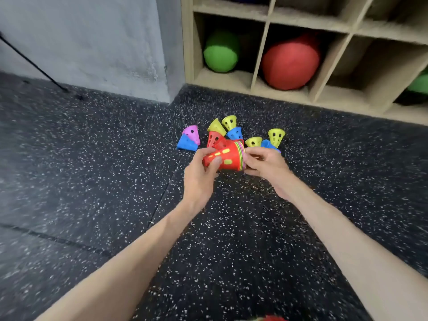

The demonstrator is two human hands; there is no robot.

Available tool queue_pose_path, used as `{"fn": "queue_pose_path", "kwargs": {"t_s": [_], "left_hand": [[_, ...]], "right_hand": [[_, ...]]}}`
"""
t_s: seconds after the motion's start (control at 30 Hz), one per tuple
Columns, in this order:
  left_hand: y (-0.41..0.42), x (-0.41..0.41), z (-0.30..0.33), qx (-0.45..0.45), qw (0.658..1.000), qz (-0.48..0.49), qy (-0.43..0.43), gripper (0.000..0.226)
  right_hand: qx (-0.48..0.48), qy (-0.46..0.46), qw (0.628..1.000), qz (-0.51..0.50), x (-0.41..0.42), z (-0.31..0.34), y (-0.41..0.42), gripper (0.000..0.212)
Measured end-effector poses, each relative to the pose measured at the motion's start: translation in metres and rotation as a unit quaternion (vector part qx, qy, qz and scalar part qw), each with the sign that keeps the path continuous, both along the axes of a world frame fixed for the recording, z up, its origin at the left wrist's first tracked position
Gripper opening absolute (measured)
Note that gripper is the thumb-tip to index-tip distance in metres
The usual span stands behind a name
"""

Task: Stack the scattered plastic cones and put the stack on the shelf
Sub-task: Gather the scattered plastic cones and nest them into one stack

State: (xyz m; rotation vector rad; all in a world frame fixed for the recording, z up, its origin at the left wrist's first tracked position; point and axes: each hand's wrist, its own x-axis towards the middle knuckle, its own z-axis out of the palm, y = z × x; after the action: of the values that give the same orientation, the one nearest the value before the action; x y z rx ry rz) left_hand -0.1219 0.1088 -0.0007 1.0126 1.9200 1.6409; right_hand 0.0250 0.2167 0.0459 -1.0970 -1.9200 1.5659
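Note:
A stack of nested cones [228,156] lies sideways in my hands, red on the outside with several coloured rims showing at its wide end. My left hand [200,174] grips its narrow end, thumb across the red wall. My right hand [266,164] holds the wide end with curled fingers. Behind on the floor lie several loose cones: a pink one [192,133], a blue one [186,143], a yellow one [276,136], a red one [213,138]. The wooden cubby shelf [259,89] stands at the back right.
The shelf's bottom cubbies hold a green ball [221,52] and a red ball [290,62]; another green ball [419,85] shows at the right edge. A grey wall [92,42] rises at the back left. The floor [231,228] is dark speckled rubber.

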Motion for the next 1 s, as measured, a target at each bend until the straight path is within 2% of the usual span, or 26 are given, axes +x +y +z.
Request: {"fn": "queue_pose_path", "kwargs": {"t_s": [0.1, 0.17, 0.23, 0.37, 0.5, 0.67, 0.83, 1.0], "left_hand": [[-0.029, 0.016, 0.057, 0.035, 0.999, -0.025, -0.008, 0.027], [-0.05, 0.023, 0.091, 0.071, 0.996, -0.052, -0.002, 0.023], [-0.071, 0.029, 0.115, 0.101, 0.992, -0.072, -0.002, 0.02], [-0.117, 0.045, 0.153, 0.149, 0.985, -0.074, -0.045, 0.028], [-0.158, 0.073, 0.176, 0.203, 0.971, -0.076, -0.101, 0.034], [-0.189, 0.112, 0.191, 0.219, 0.966, -0.083, -0.105, 0.029], [-0.211, 0.139, 0.184, 0.203, 0.968, -0.146, -0.031, 0.029], [-0.229, 0.148, 0.169, 0.146, 0.973, -0.168, 0.066, 0.036]], "right_hand": [[0.006, 0.03, 1.0, 0.003, 0.022, 0.058, -0.026, 0.029], [0.005, 0.037, 0.999, 0.037, 0.038, 0.092, -0.045, 0.055], [0.04, -0.003, 0.996, 0.081, 0.053, 0.117, -0.066, 0.075], [0.091, -0.018, 0.99, 0.11, 0.076, 0.151, -0.121, 0.065], [0.102, -0.001, 0.99, 0.098, 0.098, 0.165, -0.172, 0.07], [0.096, 0.033, 0.993, 0.059, 0.126, 0.167, -0.224, 0.061], [0.081, 0.047, 0.995, 0.027, 0.158, 0.149, -0.258, 0.06], [0.071, 0.012, 0.997, 0.033, 0.178, 0.129, -0.268, 0.063]]}}
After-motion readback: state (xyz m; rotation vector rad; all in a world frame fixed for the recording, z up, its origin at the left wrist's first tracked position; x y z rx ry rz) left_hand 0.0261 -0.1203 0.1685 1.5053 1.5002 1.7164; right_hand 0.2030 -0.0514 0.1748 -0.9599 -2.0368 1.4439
